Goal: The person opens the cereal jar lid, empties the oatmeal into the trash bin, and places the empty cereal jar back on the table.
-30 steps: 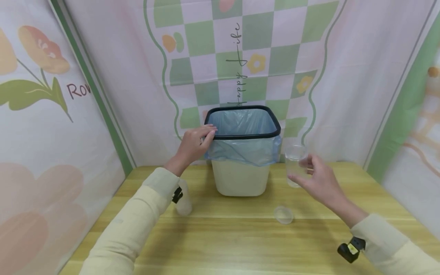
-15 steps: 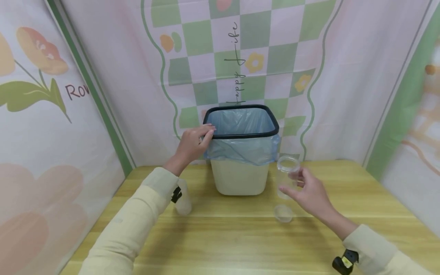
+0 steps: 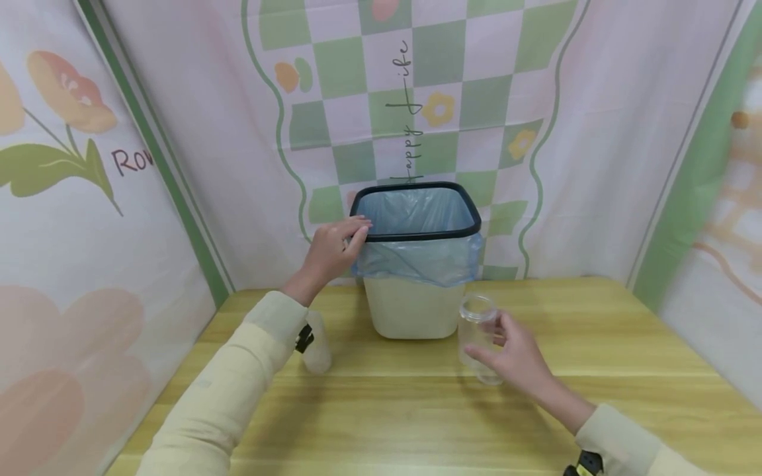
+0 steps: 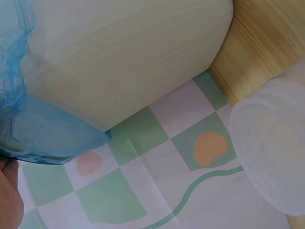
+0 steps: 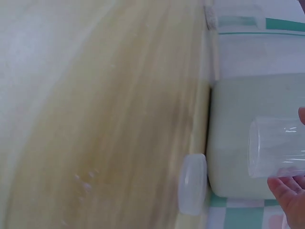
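Observation:
A cream trash bin [image 3: 413, 307] with a black rim and a blue liner bag [image 3: 417, 261] stands at the back of the table. My left hand [image 3: 333, 248] holds the rim's near left corner, fingers over the edge. In the left wrist view only part of that hand [image 4: 9, 195] shows, at the bag. My right hand [image 3: 514, 354] grips a clear jar [image 3: 476, 337], upright with its mouth uncovered, in front of the bin's right side. Close below the jar, a translucent round lid [image 3: 491, 379] lies on the table; the right wrist view shows the lid [image 5: 193, 183] apart from the jar [image 5: 274, 148].
A whitish, translucent cylindrical container [image 3: 317, 350] stands on the table, partly hidden by my left wrist. The wooden table [image 3: 381, 423] ends at a patterned cloth backdrop [image 3: 417, 99] behind the bin, with cloth walls on both sides.
My right hand has brought the jar left, nearer and lower, from the bin's right to over the lid. The left hand keeps its place on the rim.

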### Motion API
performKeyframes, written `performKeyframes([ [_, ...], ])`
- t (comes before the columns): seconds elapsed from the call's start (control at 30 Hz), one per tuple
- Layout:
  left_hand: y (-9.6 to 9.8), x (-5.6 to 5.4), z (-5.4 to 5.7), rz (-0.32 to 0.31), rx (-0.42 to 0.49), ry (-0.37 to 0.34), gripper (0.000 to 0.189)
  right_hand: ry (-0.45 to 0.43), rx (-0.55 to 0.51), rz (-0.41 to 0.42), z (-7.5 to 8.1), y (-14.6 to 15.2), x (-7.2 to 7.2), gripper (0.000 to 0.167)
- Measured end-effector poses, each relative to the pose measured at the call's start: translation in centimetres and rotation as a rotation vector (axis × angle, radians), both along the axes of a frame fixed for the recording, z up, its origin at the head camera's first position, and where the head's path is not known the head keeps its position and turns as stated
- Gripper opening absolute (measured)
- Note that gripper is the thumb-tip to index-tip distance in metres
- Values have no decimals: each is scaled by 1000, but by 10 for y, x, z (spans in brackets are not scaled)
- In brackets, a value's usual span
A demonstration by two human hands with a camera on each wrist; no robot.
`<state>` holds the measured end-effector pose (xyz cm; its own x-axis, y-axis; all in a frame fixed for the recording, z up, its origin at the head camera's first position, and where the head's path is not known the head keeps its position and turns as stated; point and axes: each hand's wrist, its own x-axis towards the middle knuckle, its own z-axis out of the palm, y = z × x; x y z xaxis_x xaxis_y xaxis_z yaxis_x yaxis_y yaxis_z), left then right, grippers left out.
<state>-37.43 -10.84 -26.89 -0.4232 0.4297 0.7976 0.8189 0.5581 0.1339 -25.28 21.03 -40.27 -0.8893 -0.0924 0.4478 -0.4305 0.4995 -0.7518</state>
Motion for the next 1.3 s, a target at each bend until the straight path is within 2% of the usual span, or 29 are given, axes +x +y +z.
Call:
performKeyframes([
  [0.37, 0, 2, 1, 3, -4, -18, 27, -28, -30, 35, -18, -12, 3, 58],
  [0.57, 0, 2, 1, 8, -6, -10, 27, -79, -39, 43, -25, -18, 3, 56],
  [1.3, 0, 1, 1, 15, -8, -22, 28, -158, -39, 58, -32, -30, 4, 57],
])
